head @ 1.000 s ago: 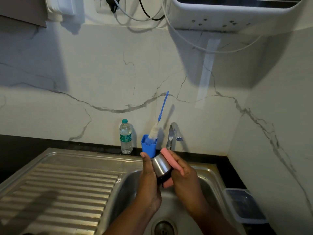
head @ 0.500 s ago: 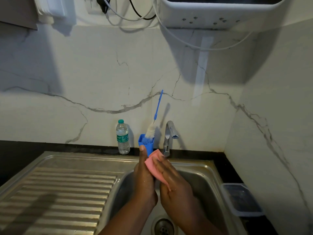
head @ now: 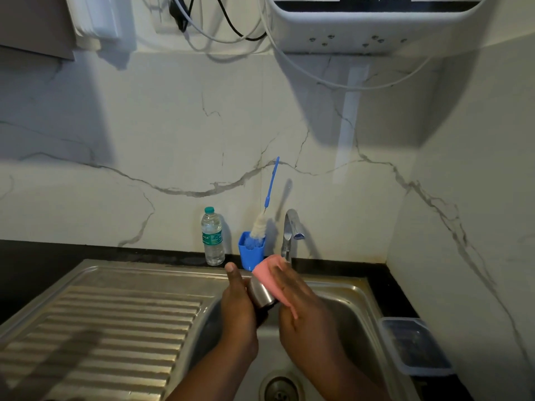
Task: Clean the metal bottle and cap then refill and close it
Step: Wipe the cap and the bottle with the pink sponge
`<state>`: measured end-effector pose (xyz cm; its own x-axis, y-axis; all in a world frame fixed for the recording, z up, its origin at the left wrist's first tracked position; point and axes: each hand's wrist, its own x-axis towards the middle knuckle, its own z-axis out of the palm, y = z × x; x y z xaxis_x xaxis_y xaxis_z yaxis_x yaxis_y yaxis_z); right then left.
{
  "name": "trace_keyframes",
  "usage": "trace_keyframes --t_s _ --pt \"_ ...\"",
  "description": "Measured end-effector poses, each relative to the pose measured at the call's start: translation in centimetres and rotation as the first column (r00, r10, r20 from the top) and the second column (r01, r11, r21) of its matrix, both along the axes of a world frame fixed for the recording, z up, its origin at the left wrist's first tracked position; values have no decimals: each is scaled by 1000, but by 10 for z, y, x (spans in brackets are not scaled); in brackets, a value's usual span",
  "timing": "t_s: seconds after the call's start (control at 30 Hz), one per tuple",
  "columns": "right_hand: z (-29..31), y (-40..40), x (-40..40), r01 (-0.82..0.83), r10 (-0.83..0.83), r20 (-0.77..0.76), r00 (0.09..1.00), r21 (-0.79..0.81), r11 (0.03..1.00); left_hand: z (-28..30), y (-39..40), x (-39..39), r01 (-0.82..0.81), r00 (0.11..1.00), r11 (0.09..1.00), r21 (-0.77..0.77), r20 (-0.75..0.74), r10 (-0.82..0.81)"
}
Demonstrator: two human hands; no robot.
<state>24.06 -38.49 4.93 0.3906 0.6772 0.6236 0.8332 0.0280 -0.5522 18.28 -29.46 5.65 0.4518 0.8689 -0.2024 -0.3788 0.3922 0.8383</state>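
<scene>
Overhead, purifier [head: 376,24] lettering ("drinkprime.in")

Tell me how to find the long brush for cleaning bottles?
Look at the tap at the back of the sink. Just left of it, against the wall, stands a small blue cup, and the brush sticks up out of it. It has a thin blue handle and a fluffy white head, unlike the clear plastic water bottle further left.

Compared with half a second ago, the metal bottle [head: 260,292] shows again below the pink sponge [head: 270,280], just in front of the tap [head: 289,235]. The right hand [head: 301,311] now presses the sponge higher, over the bottle's upper end.
</scene>
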Motion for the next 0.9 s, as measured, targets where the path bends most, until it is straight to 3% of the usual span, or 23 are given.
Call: trace_keyframes --t_s 0.03,0.17,0.27,0.33,0.4,0.43,0.5,0.53,0.6,0.63,0.7,0.73,0.77,0.83,0.9 --pt "-6 0 0 46 -43 130 991 -21 999 2 -1 -1 33 999 998 -51 20 -32" --pt "-22 8 0 166 -141 414 899 -25 986 8 -11 0 210 976 965 -154 91 -198" --pt "-27 10 -3 98 -103 386 917 33 995 4 -6 1 189 974 974 -124 151 -169" --pt "-20 7 -4 -24 4 208 978 94 995 1 -1 -2 158 976 984 -81 164 -143" --pt "-3 4 -6 -135 163 -147 975 185 973 -1 4 -6 116 982 993 -10 152 -113" --pt "8 2 -7 -184 271 -391 879 247 952 0 6 -8 120 983 992 30 140 -123" --pt "24 5 -2 -210 353 -786 508 285 935 1 8 -10 150 982 983 105 97 -160" --pt "29 5 2 -219 315 -854 414 243 945 2 9 -11 154 984 979 136 70 -165" --pt "33 5 12 -183 248 -893 375 191 964 -2 12 -11 122 992 958 259 -23 -120" --pt "35 4 16 -161 236 -872 429 183 970 -6 14 -11 110 993 923 368 -89 -82" --pt "41 1 16 -170 223 -682 696 145 975 -15 19 -11 68 987 817 573 -157 28" --pt "44 0 15 -218 242 -465 852 105 970 -18 21 -11 42 983 762 646 -164 85" --pt "46 -1 14 -270 274 -209 939 49 962 -19 22 -13 22 982 738 675 -154 112" --pt "38 3 13 -310 318 118 941 -79 947 -20 24 -12 -21 989 746 666 -95 113" --pt "23 4 16 -249 276 180 944 -157 956 -17 24 -13 -22 988 758 651 -100 114"
